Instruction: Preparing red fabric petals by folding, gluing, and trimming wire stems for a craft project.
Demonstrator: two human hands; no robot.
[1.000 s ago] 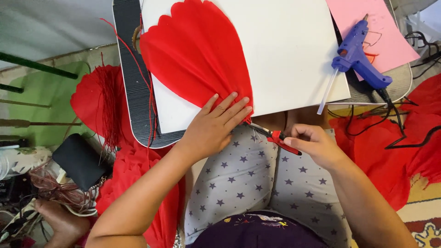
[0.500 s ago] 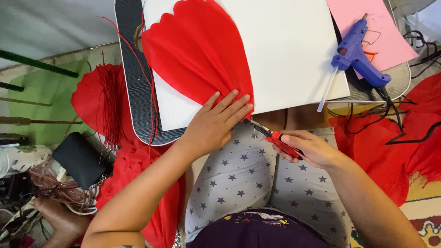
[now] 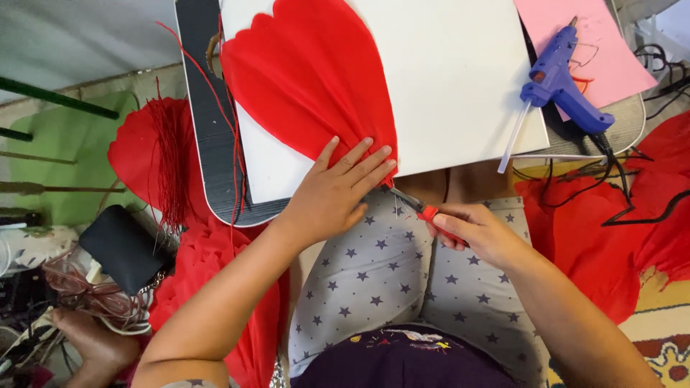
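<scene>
Left hand (image 3: 332, 197) pressing 1 red fabric fan (image 3: 309, 79), right hand (image 3: 480, 231) gripping 1 scissors (image 3: 419, 208)

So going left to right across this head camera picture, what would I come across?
Green mat → black pouch → red tassel → pleated red fabric on the white board → left hand → red-handled scissors → right hand → blue glue gun → pink paper.

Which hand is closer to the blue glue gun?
The right hand. It holds red scissors below and to the left of the glue gun. The left hand is farther left, pressing the red fabric on the white board.
</scene>
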